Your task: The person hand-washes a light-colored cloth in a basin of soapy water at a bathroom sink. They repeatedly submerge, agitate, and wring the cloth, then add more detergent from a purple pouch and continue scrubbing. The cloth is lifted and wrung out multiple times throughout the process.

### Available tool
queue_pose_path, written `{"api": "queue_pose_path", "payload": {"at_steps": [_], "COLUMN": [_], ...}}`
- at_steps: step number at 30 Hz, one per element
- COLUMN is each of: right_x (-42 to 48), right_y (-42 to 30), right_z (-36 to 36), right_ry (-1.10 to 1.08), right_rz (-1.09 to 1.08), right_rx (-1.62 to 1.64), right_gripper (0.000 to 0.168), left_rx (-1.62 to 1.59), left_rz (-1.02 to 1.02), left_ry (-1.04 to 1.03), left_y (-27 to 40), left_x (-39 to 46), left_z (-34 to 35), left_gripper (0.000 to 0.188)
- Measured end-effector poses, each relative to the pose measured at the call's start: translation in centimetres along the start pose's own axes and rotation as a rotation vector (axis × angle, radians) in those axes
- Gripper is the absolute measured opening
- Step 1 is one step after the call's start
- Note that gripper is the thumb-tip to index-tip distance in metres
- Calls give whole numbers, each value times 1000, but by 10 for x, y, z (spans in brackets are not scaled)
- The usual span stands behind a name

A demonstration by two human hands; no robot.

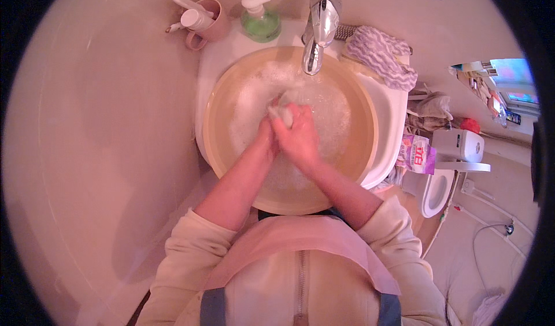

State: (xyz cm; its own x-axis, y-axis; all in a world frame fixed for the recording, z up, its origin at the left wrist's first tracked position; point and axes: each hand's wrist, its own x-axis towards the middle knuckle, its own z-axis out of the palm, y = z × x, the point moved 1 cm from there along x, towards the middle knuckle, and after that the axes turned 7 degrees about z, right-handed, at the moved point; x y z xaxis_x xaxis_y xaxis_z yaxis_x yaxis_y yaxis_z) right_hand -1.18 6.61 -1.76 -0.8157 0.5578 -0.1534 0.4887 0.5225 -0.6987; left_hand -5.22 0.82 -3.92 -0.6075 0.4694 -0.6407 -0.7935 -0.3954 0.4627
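Note:
Both my hands are together over a round yellowish basin (pixel 370 122) that holds soapy water (pixel 331 117) and sits on a white washbasin (pixel 390 122). My right hand (pixel 299 130) is curled around a small whitish thing (pixel 286 117), wet or lathered; whether it is cloth or soap I cannot tell. Behind it and partly hidden, my left hand (pixel 268 130) is pressed against the same thing; how its fingers lie is not clear. The chrome faucet (pixel 313 57) reaches over the basin's far rim, just beyond my hands.
Behind the basin stand a pink cup (pixel 219 24) with tubes in it and a green soap pump bottle (pixel 261 24). A striped purple cloth (pixel 379 50) lies right of the faucet. A wall is at left; a purple packet (pixel 416 154) and a toilet (pixel 435 193) are at right.

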Motion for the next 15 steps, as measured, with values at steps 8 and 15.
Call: {"api": "queue_pose_path", "payload": {"at_steps": [8, 15], "right_x": [44, 69], "right_y": [13, 48], "right_z": [-1, -9], "right_ry": [-163, -324], "right_rz": [227, 174], "right_rx": [62, 298], "right_gripper": [41, 40], "left_rx": [-110, 60], "left_rz": [-100, -94], "left_ry": [-150, -91], "left_y": [-10, -3], "left_x": [24, 38], "left_z": [-7, -26], "left_gripper": [35, 35]}}
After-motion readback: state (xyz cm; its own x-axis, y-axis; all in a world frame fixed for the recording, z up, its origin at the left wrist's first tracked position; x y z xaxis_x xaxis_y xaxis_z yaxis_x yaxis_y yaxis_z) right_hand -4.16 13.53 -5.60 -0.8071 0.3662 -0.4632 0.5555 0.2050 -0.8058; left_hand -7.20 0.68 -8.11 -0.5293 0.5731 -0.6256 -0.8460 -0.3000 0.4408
